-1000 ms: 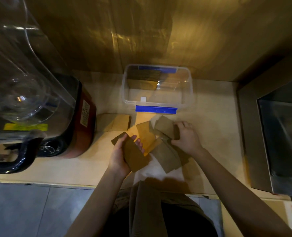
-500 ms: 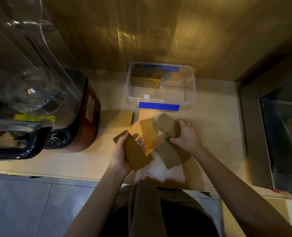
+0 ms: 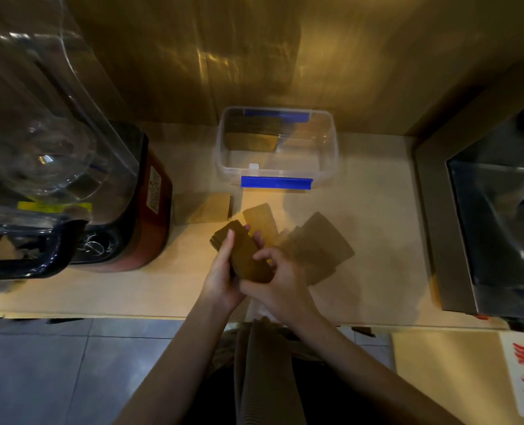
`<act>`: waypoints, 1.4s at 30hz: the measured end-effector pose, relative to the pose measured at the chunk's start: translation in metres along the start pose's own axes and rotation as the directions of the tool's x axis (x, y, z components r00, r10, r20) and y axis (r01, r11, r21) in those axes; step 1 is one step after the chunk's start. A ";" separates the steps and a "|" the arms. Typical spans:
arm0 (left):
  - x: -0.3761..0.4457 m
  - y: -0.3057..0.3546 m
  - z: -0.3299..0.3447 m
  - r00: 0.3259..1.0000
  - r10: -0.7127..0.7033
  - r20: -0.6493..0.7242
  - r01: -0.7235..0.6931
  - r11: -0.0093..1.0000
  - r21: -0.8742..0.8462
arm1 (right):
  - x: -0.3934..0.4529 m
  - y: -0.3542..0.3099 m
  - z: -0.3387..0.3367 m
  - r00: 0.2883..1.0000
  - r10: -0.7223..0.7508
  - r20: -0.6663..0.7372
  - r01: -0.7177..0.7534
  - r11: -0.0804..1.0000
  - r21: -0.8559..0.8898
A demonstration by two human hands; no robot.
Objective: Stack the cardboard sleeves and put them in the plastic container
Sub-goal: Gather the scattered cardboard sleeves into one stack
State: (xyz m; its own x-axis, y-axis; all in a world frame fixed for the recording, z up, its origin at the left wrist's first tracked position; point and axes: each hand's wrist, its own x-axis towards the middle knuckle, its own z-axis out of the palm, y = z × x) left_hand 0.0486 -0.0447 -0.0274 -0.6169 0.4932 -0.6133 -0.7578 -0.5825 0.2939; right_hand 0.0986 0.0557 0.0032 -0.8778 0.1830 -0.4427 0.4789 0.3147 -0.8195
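Over the pale smooth bench (image 3: 377, 240), the left hand (image 3: 221, 280) and the right hand (image 3: 280, 279) both clamp their grip on a flat brown stack of cardboard sleeves (image 3: 242, 254). Loose sleeves (image 3: 319, 243) lie fanned just right. Far behind, the clear plastic container (image 3: 331, 154) with blue clips holds some sleeves upright at its left side.

Blender jug (image 3: 33, 96) cropped at left edge; loose sleeves (image 3: 319, 243) motion-blurred

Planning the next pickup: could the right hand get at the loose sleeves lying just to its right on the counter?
Probably yes. The loose sleeves lie uncovered right beside the right hand, nothing between them. But its grip is on the stack shared with the left hand, so it must let go first.
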 end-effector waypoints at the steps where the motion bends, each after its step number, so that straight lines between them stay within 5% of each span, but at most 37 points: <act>1: 0.000 -0.002 0.000 1.000 0.001 -0.001 -0.001 1.000 -0.008 | -0.003 0.002 0.002 1.000 -0.013 -0.012 0.013 0.999 -0.032; 8: -0.002 -0.014 -0.001 1.000 -0.006 0.014 0.005 0.995 0.099 | -0.013 0.021 0.001 0.995 -0.092 -0.038 0.082 0.973 -0.216; 11: -0.002 -0.017 -0.003 1.000 -0.027 -0.003 0.027 0.992 0.122 | -0.016 0.024 -0.002 0.996 -0.094 -0.008 0.091 0.977 -0.194; 15: 0.001 -0.015 -0.007 0.996 -0.065 -0.067 0.071 0.993 0.097 | -0.011 0.030 -0.021 0.979 -0.042 0.200 0.060 0.995 -0.084; 17: 0.001 -0.014 -0.009 0.994 -0.061 -0.088 0.068 0.994 0.083 | -0.005 0.036 -0.030 0.993 -0.023 0.117 0.021 0.999 0.025; 21: -0.001 -0.014 -0.011 0.993 -0.067 -0.102 0.073 0.996 0.055 | 0.016 0.062 -0.032 0.981 -0.019 -0.193 -0.052 0.933 -0.356; 25: -0.002 -0.014 -0.016 0.990 -0.099 -0.100 0.103 0.994 0.035 | 0.029 0.083 -0.018 0.986 0.030 -0.164 -0.129 0.765 -0.631; 31: -0.005 -0.011 -0.019 0.987 -0.116 -0.108 0.118 0.993 0.013 | 0.032 0.102 -0.009 0.984 -0.025 -0.177 -0.111 0.690 -0.716; 37: -0.001 -0.011 -0.025 0.982 -0.128 -0.141 0.133 0.991 0.030 | 0.026 0.077 -0.031 0.968 0.008 -0.251 -0.100 0.929 -0.356; 42: 0.003 -0.011 -0.023 0.994 -0.090 -0.065 0.095 0.992 0.081 | 0.011 0.039 -0.032 0.985 -0.054 -0.162 0.038 0.994 -0.103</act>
State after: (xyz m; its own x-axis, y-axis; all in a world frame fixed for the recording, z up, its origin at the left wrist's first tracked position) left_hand 0.0604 -0.0514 -0.0489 -0.5308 0.5005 -0.6839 -0.8279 -0.4788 0.2921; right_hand 0.1080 0.0995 -0.0221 -0.8891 0.3140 -0.3330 0.4440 0.4155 -0.7938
